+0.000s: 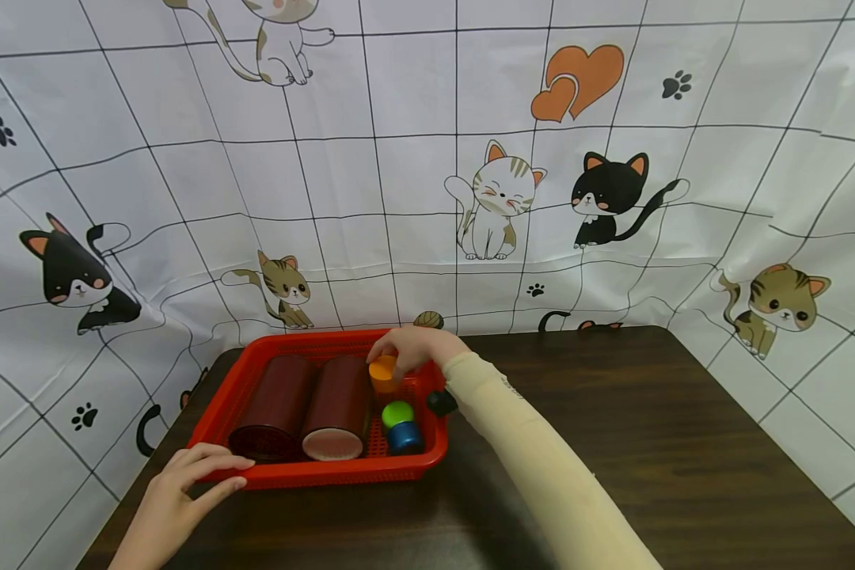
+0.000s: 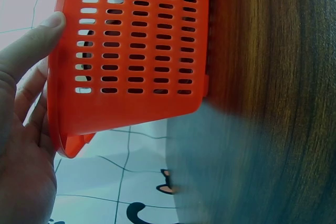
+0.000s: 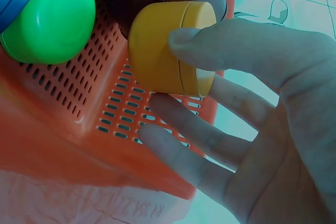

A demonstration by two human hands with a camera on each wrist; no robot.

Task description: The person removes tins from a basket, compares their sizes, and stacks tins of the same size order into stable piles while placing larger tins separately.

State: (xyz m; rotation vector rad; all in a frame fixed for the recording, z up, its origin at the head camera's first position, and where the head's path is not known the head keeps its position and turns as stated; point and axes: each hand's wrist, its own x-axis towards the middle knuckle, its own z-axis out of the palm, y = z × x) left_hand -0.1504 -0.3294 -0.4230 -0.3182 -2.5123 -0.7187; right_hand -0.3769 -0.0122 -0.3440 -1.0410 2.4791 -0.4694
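At the front left corner of a red plastic basket (image 1: 328,474), my left hand (image 1: 178,499) holds the rim. In the left wrist view its thumb lies on the outer wall and its fingers pass behind the rim. My right hand (image 1: 422,348) reaches into the basket's far right part and pinches a small rounded yellow-orange tin (image 3: 155,45) with a lid. A bright green tin (image 1: 397,412) and a shiny blue tin (image 1: 404,437) sit together nearer the front right corner. Two dark red-brown canisters (image 1: 278,400) lie on their sides along the basket's left and middle.
The basket stands on a dark wood-grain table (image 1: 577,427), towards its back left. Behind and beside the table hangs a white sheet (image 1: 413,182) with a grid and printed cats. A dark round object (image 1: 441,403) shows beneath my right wrist at the basket's right rim.
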